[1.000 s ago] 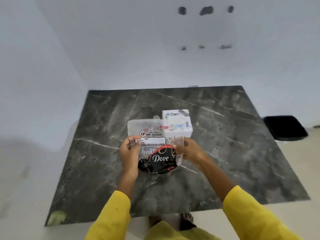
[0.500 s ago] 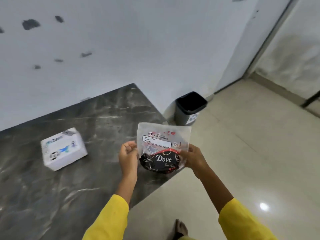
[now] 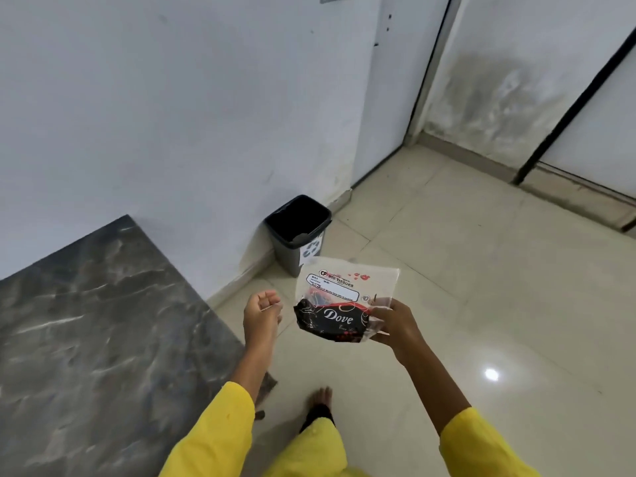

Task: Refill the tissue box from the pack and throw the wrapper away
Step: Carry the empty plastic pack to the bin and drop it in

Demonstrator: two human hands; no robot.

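Note:
My right hand (image 3: 395, 323) grips the clear plastic tissue wrapper (image 3: 339, 297) by its lower right corner; its lower part is black with white and red print. The wrapper hangs flat over the tiled floor, short of the black waste bin (image 3: 298, 232) that stands open against the wall. My left hand (image 3: 262, 313) is curled shut beside the wrapper, apart from it and holding nothing. The tissue box is out of view.
The dark marble table (image 3: 96, 321) fills the lower left, its corner near the wall. Pale floor tiles (image 3: 481, 287) spread to the right. A white wall (image 3: 172, 115) stands behind the bin, and a door frame is further right. My bare foot (image 3: 320, 399) shows below.
My view has swung right, away from the table and tissue box toward the bin. My left hand has let go of the wrapper, which now hangs from my right hand alone, over the floor.

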